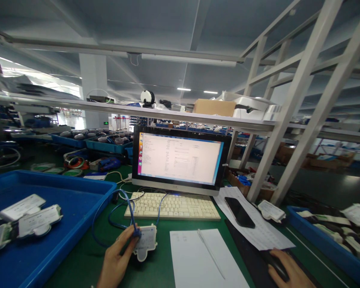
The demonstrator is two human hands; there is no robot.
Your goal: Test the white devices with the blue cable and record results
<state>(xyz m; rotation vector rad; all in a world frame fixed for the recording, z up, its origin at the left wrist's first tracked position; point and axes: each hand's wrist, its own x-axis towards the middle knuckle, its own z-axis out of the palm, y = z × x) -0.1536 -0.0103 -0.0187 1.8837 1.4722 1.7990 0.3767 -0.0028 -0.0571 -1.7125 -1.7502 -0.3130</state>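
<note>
Between the thumb and fingers of my left hand is the plug end of a blue cable. It meets the left side of a white plastic module with a rounded tab; whether it sits fully in the socket cannot be seen. The cable loops up and back toward the keyboard. At the lower right, my right hand rests over a black computer mouse on a dark mat. Beyond the keyboard stands a monitor showing a window with text and fields.
On the left a blue tray holds several white modules. A sheet of paper with a pen lies between my hands. A phone lies on printed sheets, near another white module. A filled blue bin stands at right.
</note>
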